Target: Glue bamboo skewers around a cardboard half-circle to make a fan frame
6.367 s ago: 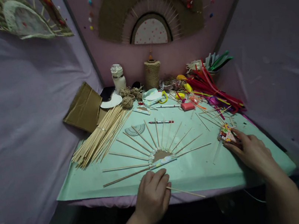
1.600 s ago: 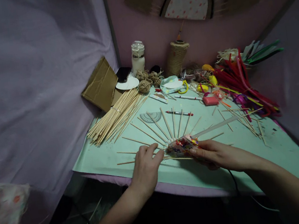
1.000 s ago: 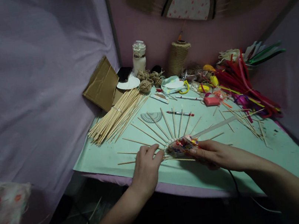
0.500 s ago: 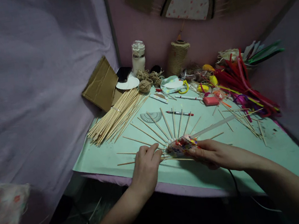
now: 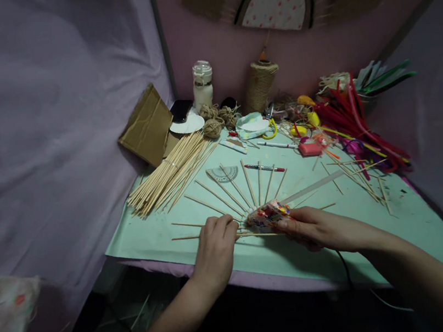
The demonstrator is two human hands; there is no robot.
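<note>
Thin wooden sticks [image 5: 218,195] fan out in a half circle on the pale green table cover. Their inner ends meet near the table's front edge, partly hidden by my hands. My left hand [image 5: 216,247] rests there, its fingertips closed on the inner end of a stick at the left side of the fan. Wrapped in colourful patterned material, a glue gun [image 5: 268,215] is gripped in my right hand [image 5: 312,227]. Its tip points left at the centre of the fan, close to my left fingertips. A long translucent glue stick [image 5: 312,188] juts from its back.
A tied bundle of sticks [image 5: 172,170] lies at the left by cardboard [image 5: 146,124]. Behind the fan are a protractor [image 5: 223,174], a pen [image 5: 264,168], twine balls [image 5: 213,128], yellow-handled scissors [image 5: 270,130] and a twine spool [image 5: 261,85]. Red pipe cleaners [image 5: 359,123] pile up at the right.
The fan of sticks has turned slightly clockwise. My left hand stays at its inner ends, and the glue gun remains at the centre in my right hand. The view has shifted a little.
</note>
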